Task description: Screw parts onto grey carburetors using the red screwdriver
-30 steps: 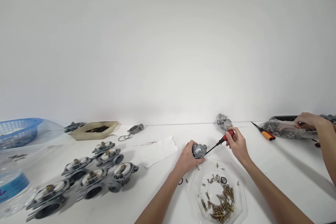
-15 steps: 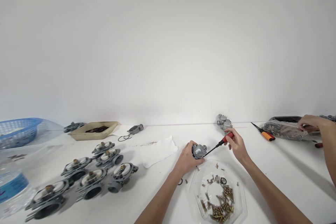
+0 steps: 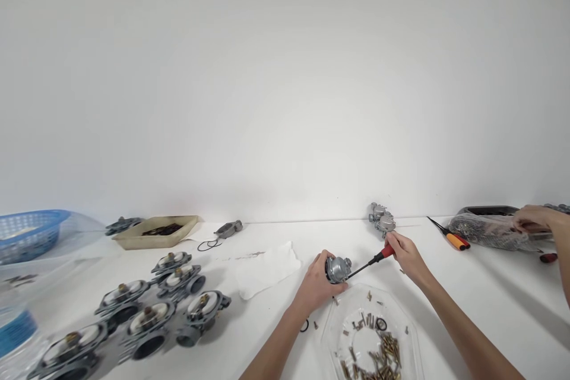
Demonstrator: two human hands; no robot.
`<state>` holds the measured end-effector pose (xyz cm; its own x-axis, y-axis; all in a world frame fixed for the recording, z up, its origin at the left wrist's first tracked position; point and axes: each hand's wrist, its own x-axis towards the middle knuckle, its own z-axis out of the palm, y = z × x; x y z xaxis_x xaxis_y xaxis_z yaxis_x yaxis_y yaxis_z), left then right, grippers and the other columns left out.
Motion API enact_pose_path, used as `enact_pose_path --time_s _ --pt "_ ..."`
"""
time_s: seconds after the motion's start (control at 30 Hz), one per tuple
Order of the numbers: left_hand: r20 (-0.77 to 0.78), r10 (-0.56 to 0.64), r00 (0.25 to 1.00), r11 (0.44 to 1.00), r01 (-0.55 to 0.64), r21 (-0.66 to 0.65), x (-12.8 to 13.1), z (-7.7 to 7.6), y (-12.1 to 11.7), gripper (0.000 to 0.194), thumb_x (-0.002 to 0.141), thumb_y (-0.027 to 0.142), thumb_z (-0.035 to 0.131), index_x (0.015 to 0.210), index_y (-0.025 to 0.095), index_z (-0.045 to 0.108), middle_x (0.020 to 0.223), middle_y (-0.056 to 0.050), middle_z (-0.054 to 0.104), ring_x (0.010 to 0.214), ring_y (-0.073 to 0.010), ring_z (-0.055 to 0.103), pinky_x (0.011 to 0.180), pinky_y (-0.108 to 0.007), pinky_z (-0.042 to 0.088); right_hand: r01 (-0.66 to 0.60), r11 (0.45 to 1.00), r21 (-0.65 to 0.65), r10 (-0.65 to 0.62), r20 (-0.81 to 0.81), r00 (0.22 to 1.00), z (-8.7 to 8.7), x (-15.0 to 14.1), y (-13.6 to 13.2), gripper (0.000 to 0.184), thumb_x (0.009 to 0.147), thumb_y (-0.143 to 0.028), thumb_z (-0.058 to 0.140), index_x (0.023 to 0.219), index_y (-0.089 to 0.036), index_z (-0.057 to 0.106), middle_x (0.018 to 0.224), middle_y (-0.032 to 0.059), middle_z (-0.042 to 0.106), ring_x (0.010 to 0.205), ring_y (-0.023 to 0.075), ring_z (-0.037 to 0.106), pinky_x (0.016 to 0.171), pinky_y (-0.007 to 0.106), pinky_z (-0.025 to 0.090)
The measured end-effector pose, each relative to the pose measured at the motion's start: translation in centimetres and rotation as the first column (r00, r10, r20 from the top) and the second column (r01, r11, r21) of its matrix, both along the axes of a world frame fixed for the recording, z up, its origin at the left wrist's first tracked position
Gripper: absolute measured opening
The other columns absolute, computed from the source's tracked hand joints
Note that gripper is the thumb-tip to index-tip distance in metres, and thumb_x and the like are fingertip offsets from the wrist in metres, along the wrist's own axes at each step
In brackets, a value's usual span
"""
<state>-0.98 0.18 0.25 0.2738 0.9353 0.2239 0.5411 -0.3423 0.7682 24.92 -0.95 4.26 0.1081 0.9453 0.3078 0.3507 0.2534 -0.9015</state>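
My left hand (image 3: 318, 281) is closed around a grey metal carburetor (image 3: 338, 270), holding it just above the table beyond the screw tray. A red-handled screwdriver (image 3: 370, 262) is gripped by its handle in my right hand (image 3: 404, 254). Its shaft slants down to the left, with the tip against the carburetor's lower right side; the screw there is too small to make out. Below both hands lies a clear plastic tray (image 3: 327, 341) with brass-coloured screws (image 3: 386, 353) and a black O-ring (image 3: 381, 324) in it.
Several open carburetor bodies (image 3: 149, 314) stand at left, near a beige tray (image 3: 155, 240) and a blue basket (image 3: 31, 237). A white cloth (image 3: 269, 270) lies mid-table. Two carburetors (image 3: 382, 219), orange-handled pliers (image 3: 455, 241), a bag of small parts (image 3: 485, 230) and another person's hand (image 3: 532, 218) are at right.
The view has tilted up slightly, so things sit lower in the picture. My right hand has turned on the screwdriver handle, and its shaft lies a little flatter.
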Motion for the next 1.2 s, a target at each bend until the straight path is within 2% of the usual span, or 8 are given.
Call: enact_pose_path --time_s 0.13,0.3,0.47,0.63,0.8,0.97,1.13,1.2 --pt "-0.003 -0.001 1.0 1.0 0.001 0.001 0.0 0.1 0.0 0.045 0.063 0.033 0.076 0.098 0.025 0.048 0.105 -0.003 0.061 0.1 -0.0261 0.058 0.086 -0.034 0.046 -0.033 0.998 0.049 0.037 -0.086 0.996 -0.6 0.1 0.3 0.032 0.084 -0.05 0.051 0.095 -0.022 0.061 0.064 -0.0038 0.045 0.051 0.0119 0.035 0.047 0.023 0.028" --pt "-0.002 -0.001 1.0 1.0 0.001 0.001 0.0 0.1 0.0 0.045 0.063 0.033 0.075 0.098 0.025 0.048 0.105 -0.003 0.062 0.1 -0.0264 0.058 0.085 -0.034 0.046 -0.011 0.999 -0.037 0.011 -0.003 1.0 -0.7 0.5 0.5 0.04 0.087 -0.058 0.049 0.076 -0.02 0.058 0.052 -0.0056 0.038 0.044 0.0104 0.028 0.042 0.023 0.022" --pt "0.001 0.0 1.0 1.0 0.0 0.009 0.0 0.1 0.0 0.045 0.063 0.034 0.076 0.099 0.025 0.049 0.107 -0.004 0.062 0.101 -0.0263 0.058 0.086 -0.034 0.046 -0.1 0.995 0.021 0.101 -0.053 0.993 -0.7 0.7 0.5 0.035 0.083 -0.052 0.055 0.098 -0.022 0.06 0.061 -0.0041 0.048 0.046 0.0111 0.036 0.042 0.022 0.023" --pt "-0.003 -0.005 1.0 1.0 0.005 0.013 0.0 0.0 0.0 0.045 0.064 0.034 0.076 0.099 0.025 0.049 0.106 -0.003 0.061 0.098 -0.0251 0.058 0.083 -0.033 0.046 -0.023 0.998 -0.058 0.025 0.039 0.999 -0.1 0.7 0.2 0.038 0.086 -0.057 0.052 0.077 -0.02 0.057 0.052 -0.0064 0.038 0.044 0.0099 0.029 0.042 0.023 0.023" --pt "-0.018 0.004 1.0 1.0 -0.003 0.021 0.0 0.1 0.0 0.044 0.065 0.033 0.075 0.1 0.025 0.05 0.104 -0.003 0.061 0.097 -0.0241 0.058 0.08 -0.031 0.046 -0.122 0.992 -0.016 0.121 -0.035 0.992 0.4 0.5 -0.3 0.025 0.083 -0.045 0.056 0.092 -0.022 0.058 0.058 -0.0062 0.045 0.047 0.0114 0.037 0.044 0.023 0.029" --pt "-0.013 0.002 1.0 1.0 -0.002 0.029 0.0 0.0 0.0 0.045 0.064 0.033 0.076 0.099 0.025 0.05 0.104 -0.002 0.061 0.099 -0.0252 0.059 0.084 -0.032 0.047 -0.002 0.998 -0.065 0.005 0.043 0.999 0.3 0.3 -0.2 0.032 0.083 -0.052 0.057 0.073 -0.022 0.051 0.051 -0.0067 0.043 0.042 0.0093 0.03 0.04 0.022 0.024" --pt "-0.012 -0.001 1.0 0.999 0.001 0.034 0.0 -0.1 0.1 0.044 0.064 0.034 0.075 0.099 0.025 0.049 0.104 -0.002 0.061 0.099 -0.026 0.059 0.085 -0.034 0.047 -0.141 0.989 -0.051 0.141 -0.014 0.99 0.4 0.5 -0.2 0.024 0.082 -0.044 0.056 0.088 -0.021 0.056 0.06 -0.0039 0.054 0.047 0.0124 0.049 0.041 0.021 0.029" --pt "-0.009 -0.004 1.0 0.999 0.004 0.039 0.0 -0.1 0.1 0.044 0.064 0.034 0.075 0.099 0.025 0.049 0.104 -0.002 0.061 0.099 -0.0258 0.059 0.084 -0.034 0.047 -0.129 0.988 -0.086 0.13 0.001 0.992 0.3 0.6 -0.1 0.03 0.085 -0.05 0.054 0.079 -0.021 0.054 0.054 -0.005 0.05 0.041 0.0106 0.044 0.039 0.022 0.028"
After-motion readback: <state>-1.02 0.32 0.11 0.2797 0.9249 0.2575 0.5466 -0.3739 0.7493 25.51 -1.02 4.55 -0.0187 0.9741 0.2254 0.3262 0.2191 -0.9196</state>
